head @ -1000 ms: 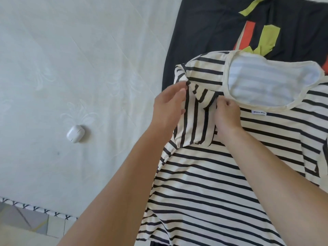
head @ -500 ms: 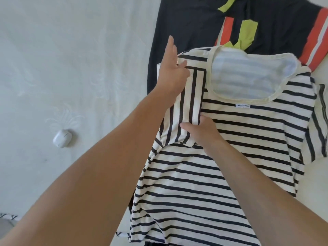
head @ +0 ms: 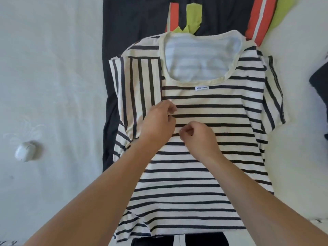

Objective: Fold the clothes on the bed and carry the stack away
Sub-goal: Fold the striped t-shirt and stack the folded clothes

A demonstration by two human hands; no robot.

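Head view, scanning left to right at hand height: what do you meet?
White earbud case → folded-in sleeve of the striped T-shirt → left hand → right hand → unfolded sleeve.

One striped shirt, one dark garment beneath, one white earbud case, two hands.

cream black-striped shirt lies flat, left sleeve folded inward, atop a dark garment on the bed.

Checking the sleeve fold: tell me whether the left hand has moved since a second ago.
Yes. The left hand slid down from the shirt's shoulder, away from the neckline.
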